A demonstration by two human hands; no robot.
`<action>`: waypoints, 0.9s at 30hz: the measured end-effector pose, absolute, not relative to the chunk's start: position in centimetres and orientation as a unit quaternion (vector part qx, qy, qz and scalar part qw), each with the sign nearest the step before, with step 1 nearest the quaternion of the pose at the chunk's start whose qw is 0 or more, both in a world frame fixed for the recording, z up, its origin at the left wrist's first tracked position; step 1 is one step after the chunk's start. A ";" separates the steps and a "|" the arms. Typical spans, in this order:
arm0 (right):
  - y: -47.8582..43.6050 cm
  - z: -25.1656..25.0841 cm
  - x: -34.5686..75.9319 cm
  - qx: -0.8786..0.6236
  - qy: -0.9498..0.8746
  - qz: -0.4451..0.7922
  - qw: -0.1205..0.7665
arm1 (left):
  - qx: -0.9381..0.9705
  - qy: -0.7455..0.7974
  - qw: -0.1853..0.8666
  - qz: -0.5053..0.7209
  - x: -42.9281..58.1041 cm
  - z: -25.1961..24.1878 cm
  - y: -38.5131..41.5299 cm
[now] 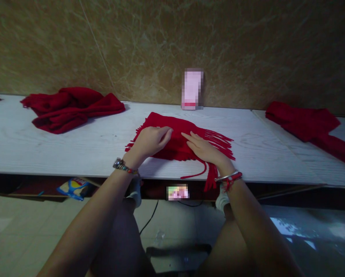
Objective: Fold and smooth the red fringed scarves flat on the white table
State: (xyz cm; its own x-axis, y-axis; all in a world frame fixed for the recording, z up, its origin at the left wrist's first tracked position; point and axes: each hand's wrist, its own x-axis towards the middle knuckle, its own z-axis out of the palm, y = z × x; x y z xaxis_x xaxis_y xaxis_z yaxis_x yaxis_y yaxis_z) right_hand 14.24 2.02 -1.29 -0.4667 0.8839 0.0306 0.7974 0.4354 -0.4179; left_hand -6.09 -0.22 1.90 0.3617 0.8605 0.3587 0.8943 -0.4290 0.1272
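Two bare hands at work on a folded red scarf [175,148], which lies directly beneath and between them on a white tabletop [82,157]. The left hand [153,140] rests on the scarf's left part with its fingers curled under and the thumb pointing toward the right hand; whether cloth is pinched inside that curl cannot be told, since the back of the hand hides it. The right hand [203,148] lies nearly flat on the right part, fingers extended and slightly spread, gripping nothing. Fringe shows at both ends: short strands just left of the left hand, longer ones fanning out beyond the right. Below the right hand, further strands hang over the table's near edge (one thin strand curves away leftward on the surface). A beaded bracelet [124,166] circles the left wrist; a silvery bangle [228,177] and a red band circle the right. Well to the left of the grip lies a crumpled red cloth [74,111]; well to the right, another red cloth [305,123]. Beyond the hands, a pink object [192,88], blurred by pixelation, stands against the marbled wall [149,50].
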 end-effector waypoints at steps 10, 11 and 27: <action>-0.9 -1.6 12.9 -0.571 -0.809 0.104 0.094 | -0.799 -0.580 -0.024 -0.156 -9.9 -3.1 3.5; -1.4 -1.6 12.7 -0.568 -0.812 0.102 0.088 | -0.803 -0.578 -0.018 -0.145 -9.9 -3.1 3.4; 0.9 -1.7 20.8 -0.589 -0.803 -0.077 0.046 | -0.823 -0.567 -0.040 0.010 -6.9 -0.3 0.5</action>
State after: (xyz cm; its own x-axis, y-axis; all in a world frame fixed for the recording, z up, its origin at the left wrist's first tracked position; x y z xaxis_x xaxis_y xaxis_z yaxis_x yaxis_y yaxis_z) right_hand 20.78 0.85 -1.70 -0.3025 0.9389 0.1642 0.9530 0.2948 0.0704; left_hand -6.86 0.55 -0.32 0.3571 0.9320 -0.0621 0.9337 -0.3542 0.0532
